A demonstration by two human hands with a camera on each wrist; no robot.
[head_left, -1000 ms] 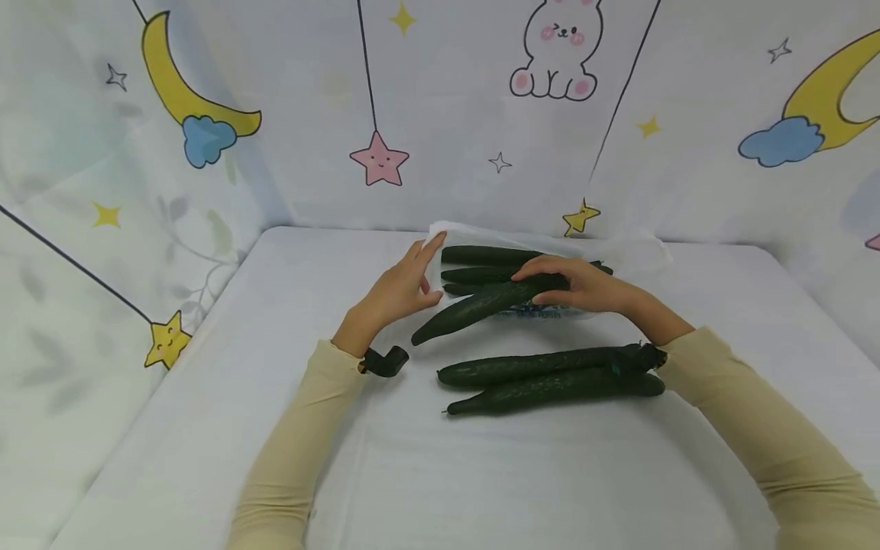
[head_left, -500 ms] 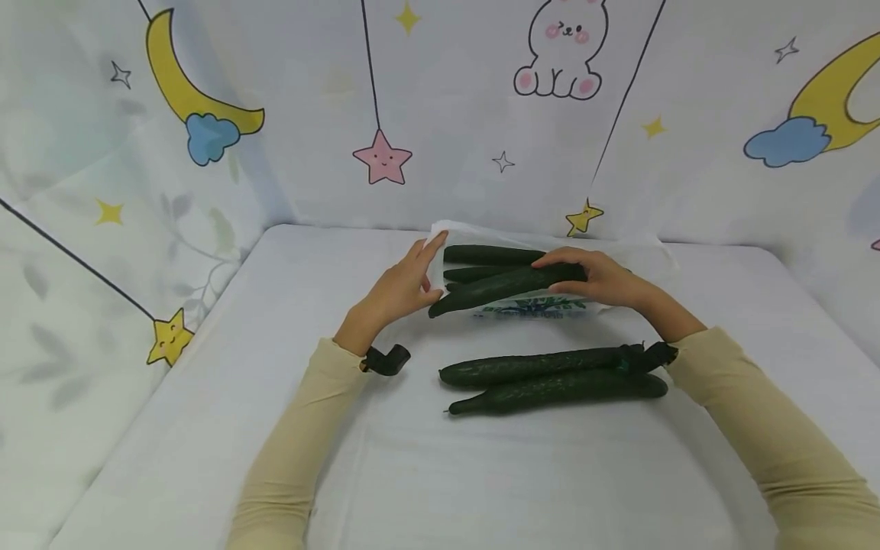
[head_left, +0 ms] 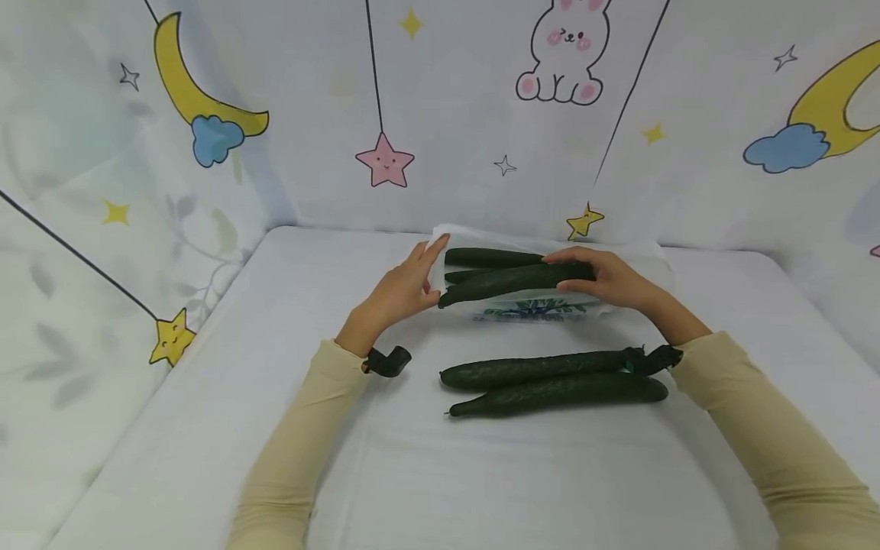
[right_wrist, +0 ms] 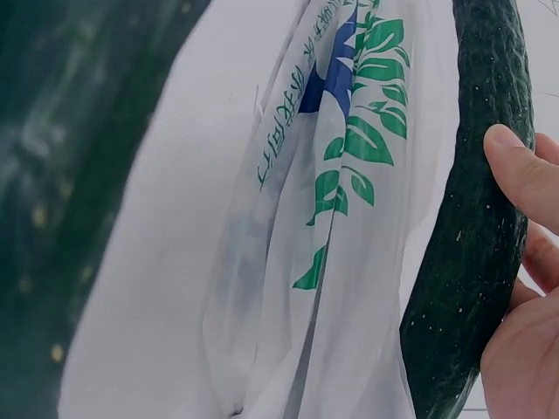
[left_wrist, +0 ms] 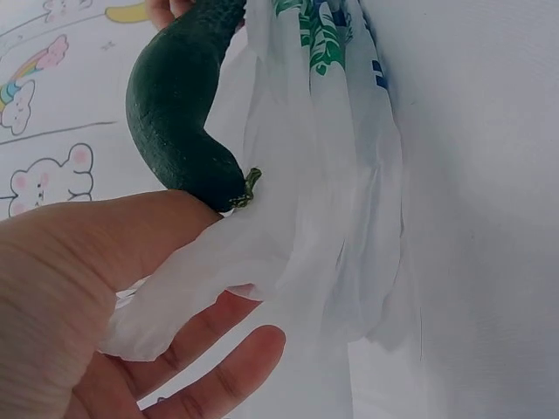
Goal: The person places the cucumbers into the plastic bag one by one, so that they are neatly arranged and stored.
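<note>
A white plastic bag (head_left: 539,312) with a green and blue print lies at the back of the table, its mouth facing left. My left hand (head_left: 395,296) pinches the mouth's edge; in the left wrist view the film (left_wrist: 297,227) runs between thumb and fingers. My right hand (head_left: 615,281) grips a dark green cucumber (head_left: 502,283) slanting across the bag's opening. The cucumber's stem end (left_wrist: 210,175) touches or nearly touches my left thumb. Behind it, more cucumbers (head_left: 488,257) lie within the bag, partly hidden by the held one and my right hand.
Two cucumbers lie side by side nearer me, a rear one (head_left: 529,370) and a front one (head_left: 564,394), just below the bag. The white-covered table (head_left: 536,481) meets a printed cloth backdrop (head_left: 447,99) behind the bag.
My right hand has moved the held cucumber right and back, so its left end now sits at the bag's mouth and it lies flatter. My left hand stays on the bag's edge.
</note>
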